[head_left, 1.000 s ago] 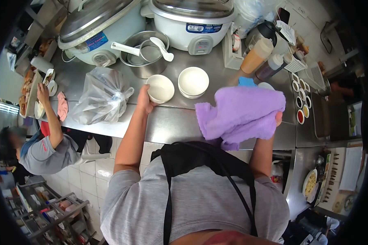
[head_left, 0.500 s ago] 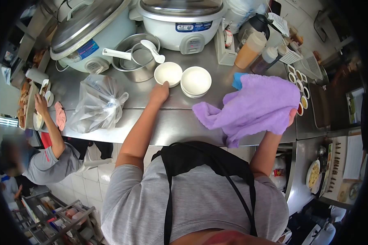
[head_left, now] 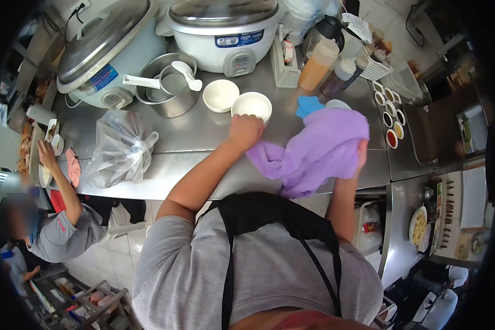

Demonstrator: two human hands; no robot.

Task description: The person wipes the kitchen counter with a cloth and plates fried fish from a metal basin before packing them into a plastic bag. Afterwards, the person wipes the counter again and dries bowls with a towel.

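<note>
On the steel counter my left hand point(head_left: 246, 132) is closed on the near rim of a white bowl point(head_left: 252, 105). Just behind and left of it stands another white bowl point(head_left: 221, 95), touching or nearly so. My right hand point(head_left: 362, 156) grips the right side of a purple towel point(head_left: 327, 146), which hangs in folds over the counter's front part; most of its fingers are hidden behind the cloth. The towel's left end reaches close to my left wrist. A blue cloth point(head_left: 309, 106) and part of a white round item point(head_left: 337, 104) show behind the towel.
Two rice cookers point(head_left: 223, 39) stand at the back, with a steel pot point(head_left: 170, 99) before them. A plastic bag point(head_left: 121, 151) lies left. Squeeze bottles point(head_left: 318, 65) and sauce cups point(head_left: 391, 138) are at the right. Another person point(head_left: 66, 234) works at far left.
My left hand has let go of the left bowl, which now sits farther back, and moved right to the other bowl. The towel in my right hand has shifted and swung left.
</note>
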